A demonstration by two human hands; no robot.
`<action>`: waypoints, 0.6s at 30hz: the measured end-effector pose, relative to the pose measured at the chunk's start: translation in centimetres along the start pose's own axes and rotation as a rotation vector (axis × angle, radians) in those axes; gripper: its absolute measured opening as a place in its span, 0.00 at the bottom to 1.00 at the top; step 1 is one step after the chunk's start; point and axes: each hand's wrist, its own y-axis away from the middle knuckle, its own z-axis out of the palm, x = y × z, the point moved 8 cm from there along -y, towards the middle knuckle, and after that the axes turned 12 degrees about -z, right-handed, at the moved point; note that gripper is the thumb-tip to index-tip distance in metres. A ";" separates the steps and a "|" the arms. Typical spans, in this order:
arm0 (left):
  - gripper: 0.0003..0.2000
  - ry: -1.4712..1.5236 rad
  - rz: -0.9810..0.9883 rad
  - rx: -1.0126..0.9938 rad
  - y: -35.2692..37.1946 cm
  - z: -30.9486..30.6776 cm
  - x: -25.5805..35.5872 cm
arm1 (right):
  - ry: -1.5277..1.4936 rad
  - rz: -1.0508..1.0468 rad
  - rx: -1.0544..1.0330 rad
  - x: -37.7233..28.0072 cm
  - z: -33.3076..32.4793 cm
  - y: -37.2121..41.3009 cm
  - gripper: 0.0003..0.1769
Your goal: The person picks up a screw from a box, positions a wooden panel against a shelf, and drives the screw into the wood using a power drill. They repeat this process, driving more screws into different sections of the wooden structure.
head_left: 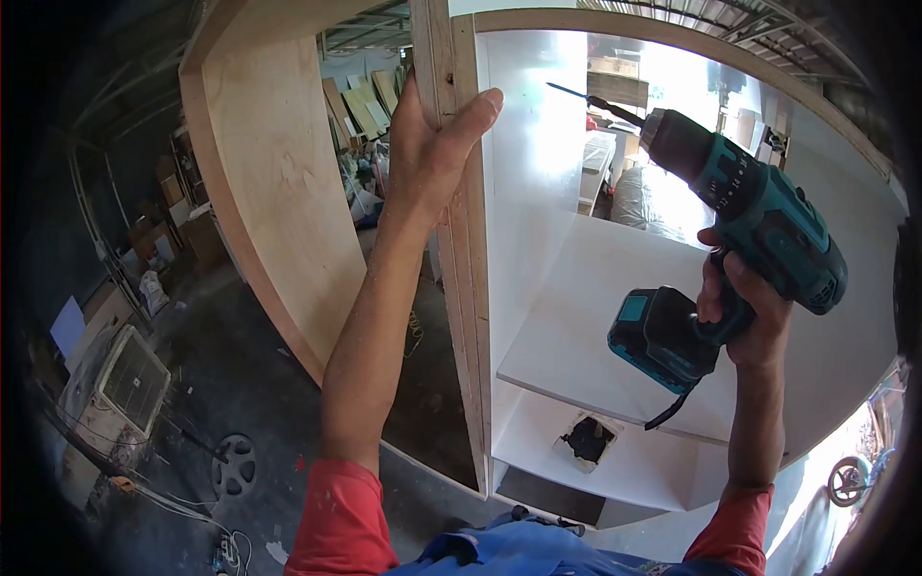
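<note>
My left hand (432,144) is closed around the upright edge of a wooden cabinet panel (468,288), its thumb lying across the front. In my right hand (759,302) is a teal and black cordless drill (759,206), gripped by the handle. A thin bit (567,89) in its chuck points up and left, apart from the wood. The drill hangs before the cabinet's white interior, where a white shelf (576,298) runs across. Below it, a lower white panel has a rough square hole (588,439).
A plywood side panel (279,173) stands to the left. On the dark floor are a wheel-shaped stand base (233,465), a framed grille (134,381) and loose cables (182,504). Boards (365,110) lean at the back, and a plastic-wrapped item (648,202) lies behind the cabinet.
</note>
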 end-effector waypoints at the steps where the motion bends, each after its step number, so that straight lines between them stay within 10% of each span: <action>1: 0.30 -0.001 0.000 -0.002 0.0 0.0 0.0 | 0.000 0.000 0.002 0.0 0.0 -0.2 0.23; 18: 0.28 0.017 0.029 -0.015 0.2 0.1 0.1 | 0.028 -0.112 -0.203 -0.4 1.9 -5.0 0.19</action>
